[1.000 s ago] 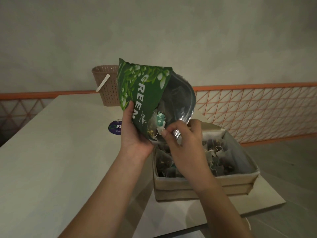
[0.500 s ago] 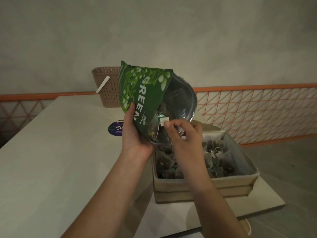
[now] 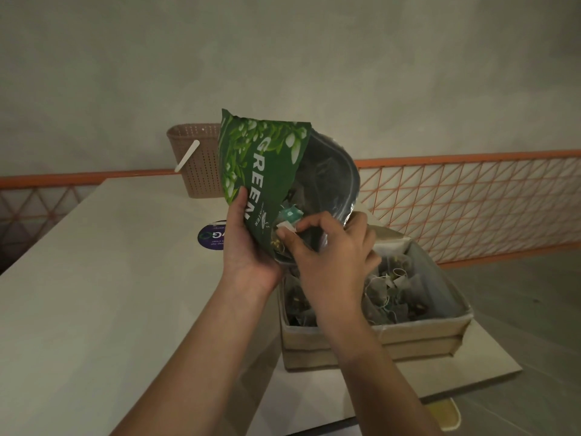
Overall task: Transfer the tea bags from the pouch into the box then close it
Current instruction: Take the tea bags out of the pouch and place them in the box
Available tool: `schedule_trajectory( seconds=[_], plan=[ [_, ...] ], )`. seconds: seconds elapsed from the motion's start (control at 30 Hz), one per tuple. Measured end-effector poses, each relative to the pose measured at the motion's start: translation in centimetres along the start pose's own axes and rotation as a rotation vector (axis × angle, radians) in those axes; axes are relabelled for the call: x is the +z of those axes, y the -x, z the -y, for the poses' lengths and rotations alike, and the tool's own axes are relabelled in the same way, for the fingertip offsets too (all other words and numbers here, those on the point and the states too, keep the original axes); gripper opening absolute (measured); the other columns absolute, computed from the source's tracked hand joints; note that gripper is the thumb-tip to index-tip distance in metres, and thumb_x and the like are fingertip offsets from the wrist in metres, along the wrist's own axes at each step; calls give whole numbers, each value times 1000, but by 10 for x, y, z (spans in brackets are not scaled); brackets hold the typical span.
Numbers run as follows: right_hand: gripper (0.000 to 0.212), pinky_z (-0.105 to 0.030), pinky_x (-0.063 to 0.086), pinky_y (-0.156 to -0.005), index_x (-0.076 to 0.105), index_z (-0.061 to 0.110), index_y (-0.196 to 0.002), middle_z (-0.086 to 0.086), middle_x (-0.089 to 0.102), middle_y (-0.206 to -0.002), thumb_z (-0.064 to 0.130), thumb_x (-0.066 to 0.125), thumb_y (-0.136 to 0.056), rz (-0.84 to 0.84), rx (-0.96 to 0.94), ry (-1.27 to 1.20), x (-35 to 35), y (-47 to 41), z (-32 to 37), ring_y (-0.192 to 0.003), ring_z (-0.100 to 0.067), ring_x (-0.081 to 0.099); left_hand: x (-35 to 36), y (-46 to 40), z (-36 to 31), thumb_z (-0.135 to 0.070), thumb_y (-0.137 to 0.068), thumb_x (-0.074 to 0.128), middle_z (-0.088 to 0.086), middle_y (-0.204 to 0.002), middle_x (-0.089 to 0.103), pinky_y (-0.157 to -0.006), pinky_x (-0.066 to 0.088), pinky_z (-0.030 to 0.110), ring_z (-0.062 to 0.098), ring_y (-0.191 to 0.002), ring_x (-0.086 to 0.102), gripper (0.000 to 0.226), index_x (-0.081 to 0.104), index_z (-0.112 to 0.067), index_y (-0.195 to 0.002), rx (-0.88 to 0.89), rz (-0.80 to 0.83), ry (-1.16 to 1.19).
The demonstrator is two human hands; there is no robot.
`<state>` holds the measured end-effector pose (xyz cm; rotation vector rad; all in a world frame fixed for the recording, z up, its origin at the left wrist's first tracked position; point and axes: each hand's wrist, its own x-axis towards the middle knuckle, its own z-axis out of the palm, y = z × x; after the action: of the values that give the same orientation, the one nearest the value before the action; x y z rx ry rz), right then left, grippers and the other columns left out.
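My left hand [image 3: 248,247] grips a green tea pouch [image 3: 261,165], tilted with its open mouth facing down and right over the box. My right hand [image 3: 333,256] is at the pouch mouth, thumb and fingers pinching a tea bag [image 3: 287,226] with a small green tag that sticks out of the opening. Below sits a beige open box [image 3: 421,333] holding several tea bags [image 3: 390,294]. Its left part is hidden behind my right hand and wrist. The box lid flap [image 3: 380,231] stands open at the back.
The box sits near the right corner of a pale table [image 3: 94,294]. A brown woven basket [image 3: 198,158] with a white stick stands at the table's far edge. A round purple sticker [image 3: 212,237] lies near my left hand. An orange lattice railing [image 3: 471,199] runs behind.
My right hand stayed at the pouch mouth, shifting its fingers on the tea bags there. The pouch and my left hand barely moved.
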<state>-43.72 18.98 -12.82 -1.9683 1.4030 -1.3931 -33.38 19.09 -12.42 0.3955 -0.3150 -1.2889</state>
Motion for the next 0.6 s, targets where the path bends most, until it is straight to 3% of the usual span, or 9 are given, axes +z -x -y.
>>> schedule_trajectory(
  seconds=[0.13,0.37,0.6],
  plan=[
    [26,-38,24,-86,73,42,-87,9,43,-107,60,75,-68,-32,-36,49,1,0,-2,-110,-18,37,-2,0,0,-56,-97,52,14,-153,52,-121,36,48,33,-143,47,64,59,-12,-144,7,-11,-1],
    [21,-30,14,-83,72,42,-84,10,40,-102,58,75,-70,-28,-72,-9,-5,-2,-4,-105,-12,33,-5,-2,-2,-58,-96,53,15,-149,56,-115,42,51,34,-139,52,64,61,-15,-142,-3,-1,-18],
    [18,-27,13,-83,73,40,-94,7,47,-104,54,65,-84,-155,-164,12,-11,1,-11,-102,-13,37,-4,-1,-1,-56,-96,52,16,-146,59,-116,41,50,35,-136,55,64,59,-14,-143,10,5,11]
  ],
)
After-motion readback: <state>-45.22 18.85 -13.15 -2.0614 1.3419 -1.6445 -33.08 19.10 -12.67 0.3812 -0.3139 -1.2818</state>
